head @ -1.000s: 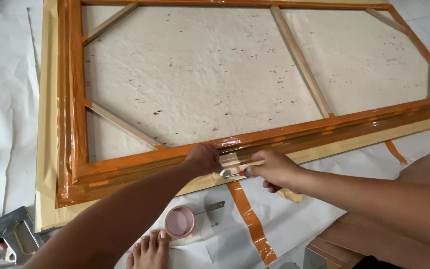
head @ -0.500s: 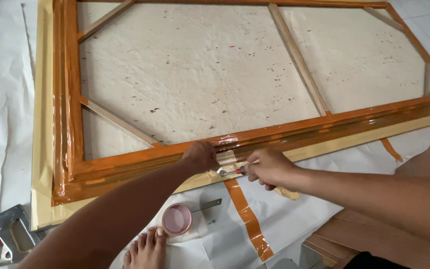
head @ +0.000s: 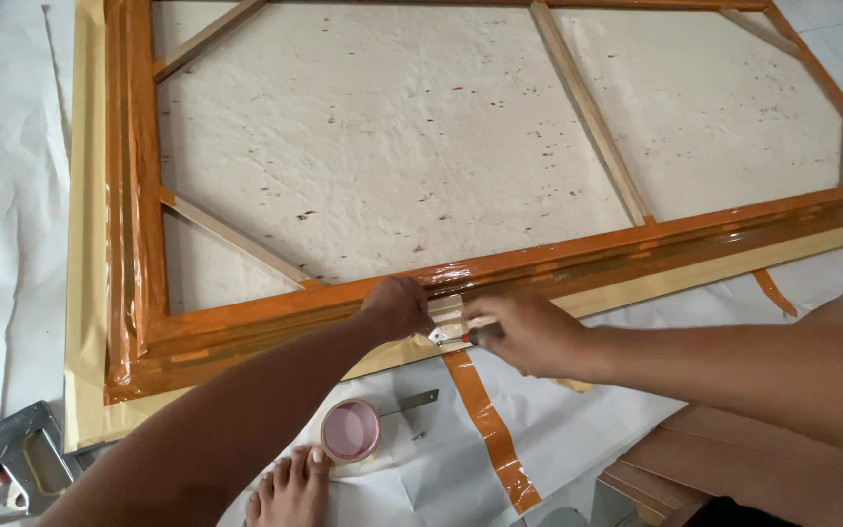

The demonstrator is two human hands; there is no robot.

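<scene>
Frame [head: 139, 195] cropped at top, stapler [head: 12, 454] cut off left — foot [head: 290, 488] too

I see both hands edged left along the frame's lower rail [head: 636, 256]: my left hand [head: 397, 307] and right hand [head: 529, 332] now sit slightly farther along the orange tape. The view has tilted, bringing the staple gun [head: 12, 454] and tape roll [head: 350, 429] fuller into view.
</scene>
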